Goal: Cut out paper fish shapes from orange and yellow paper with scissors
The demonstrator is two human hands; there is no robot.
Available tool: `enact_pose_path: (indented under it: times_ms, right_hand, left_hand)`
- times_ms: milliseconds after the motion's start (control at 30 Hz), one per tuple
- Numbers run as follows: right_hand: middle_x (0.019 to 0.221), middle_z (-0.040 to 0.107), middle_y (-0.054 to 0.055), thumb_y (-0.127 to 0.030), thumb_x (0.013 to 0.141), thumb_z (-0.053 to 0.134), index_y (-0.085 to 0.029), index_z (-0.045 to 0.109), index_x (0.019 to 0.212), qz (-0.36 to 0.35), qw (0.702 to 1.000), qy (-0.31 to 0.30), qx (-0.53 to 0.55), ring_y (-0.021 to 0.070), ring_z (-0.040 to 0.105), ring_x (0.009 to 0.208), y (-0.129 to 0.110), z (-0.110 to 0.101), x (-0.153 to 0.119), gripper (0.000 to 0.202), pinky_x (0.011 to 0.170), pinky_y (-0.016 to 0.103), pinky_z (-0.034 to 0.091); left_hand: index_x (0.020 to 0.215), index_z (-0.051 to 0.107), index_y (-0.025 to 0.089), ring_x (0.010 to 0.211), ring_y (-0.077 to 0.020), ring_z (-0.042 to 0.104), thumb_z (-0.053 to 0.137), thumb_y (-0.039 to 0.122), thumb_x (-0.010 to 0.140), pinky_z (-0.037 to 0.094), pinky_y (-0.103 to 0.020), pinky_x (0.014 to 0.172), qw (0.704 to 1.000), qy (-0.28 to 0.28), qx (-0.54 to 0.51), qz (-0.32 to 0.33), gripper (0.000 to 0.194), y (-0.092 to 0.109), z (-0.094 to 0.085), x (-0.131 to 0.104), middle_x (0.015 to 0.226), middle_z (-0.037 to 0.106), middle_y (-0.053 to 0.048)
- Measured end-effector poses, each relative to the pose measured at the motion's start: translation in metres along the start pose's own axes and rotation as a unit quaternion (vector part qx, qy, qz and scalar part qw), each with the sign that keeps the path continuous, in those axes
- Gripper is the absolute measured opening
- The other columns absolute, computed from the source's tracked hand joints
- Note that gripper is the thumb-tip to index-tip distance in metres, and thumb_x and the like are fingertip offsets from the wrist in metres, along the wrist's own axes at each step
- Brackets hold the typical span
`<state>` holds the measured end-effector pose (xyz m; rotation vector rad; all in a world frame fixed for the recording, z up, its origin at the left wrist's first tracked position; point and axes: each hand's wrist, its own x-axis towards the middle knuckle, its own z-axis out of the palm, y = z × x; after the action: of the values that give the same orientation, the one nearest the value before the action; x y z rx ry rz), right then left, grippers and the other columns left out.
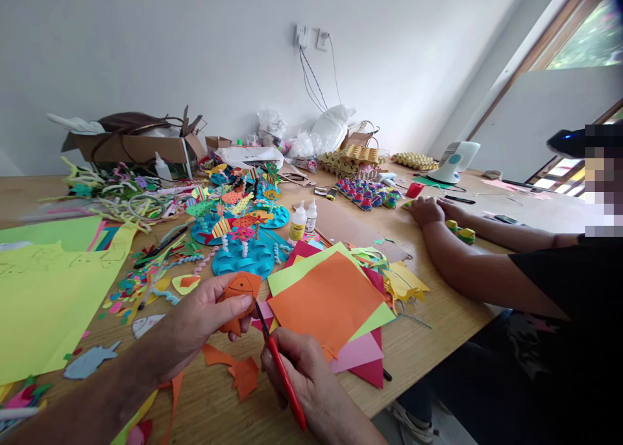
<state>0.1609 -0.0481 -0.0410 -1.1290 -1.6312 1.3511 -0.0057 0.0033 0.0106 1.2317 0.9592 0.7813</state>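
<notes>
My left hand [214, 312] pinches an orange paper fish [242, 285] with a drawn black eye and lines. My right hand [296, 367] is closed around red-handled scissors [282, 373], whose dark blades point up and touch the fish's right edge. Orange paper scraps [243, 375] lie on the table below the hands. Just right of them sits a stack of coloured sheets, topped by an orange sheet [327, 296].
Blue discs with paper fish [243, 253], glue bottles [298, 221], and yellow sheets [53, 309] surround the hands. On the right, a person's arms [457, 253] rest on the table [438, 328]. Egg cartons [353, 159] and a cardboard box [141, 150] stand behind.
</notes>
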Motion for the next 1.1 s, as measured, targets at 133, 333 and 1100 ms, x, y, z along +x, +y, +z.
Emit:
enact_pose_path:
  times_ms: [133,333,1100]
  right_hand:
    - [0.054,0.029,-0.006,-0.036,0.088,0.043,-0.018,0.038,0.060,0.003,1.000,0.002,-0.002,0.0079,0.028,0.051,0.0000,0.0003,-0.0001,0.034,0.045,0.021,0.020]
    - [0.054,0.030,-0.006,-0.028,0.086,0.045,-0.018,0.037,0.059,-0.006,1.000,0.015,-0.014,0.0074,0.028,0.051,0.0015,-0.0004,-0.0006,0.030,0.045,0.020,0.021]
    - [0.054,0.034,-0.005,-0.028,0.085,0.046,-0.018,0.039,0.059,0.013,0.999,0.018,0.031,0.0072,0.032,0.049,0.0046,0.0034,-0.0003,0.029,0.044,0.019,0.025]
  left_hand:
    - [0.069,0.064,0.019,0.057,-0.0086,0.049,0.060,0.025,0.077,0.040,-0.018,0.052,1.000,-0.010,0.003,0.004,0.010,-0.0016,0.0003,-0.0003,0.063,0.056,0.005]
    - [0.069,0.063,0.020,0.056,-0.0084,0.048,0.061,0.025,0.076,0.040,-0.018,0.053,1.000,-0.003,0.001,0.003,0.009,-0.0035,0.0012,0.0000,0.062,0.057,0.005]
    - [0.075,0.059,0.018,0.045,-0.0066,0.032,0.060,0.040,0.074,0.024,-0.016,0.041,0.999,0.003,0.029,-0.035,0.023,-0.0060,0.0037,-0.0011,0.051,0.043,0.008]
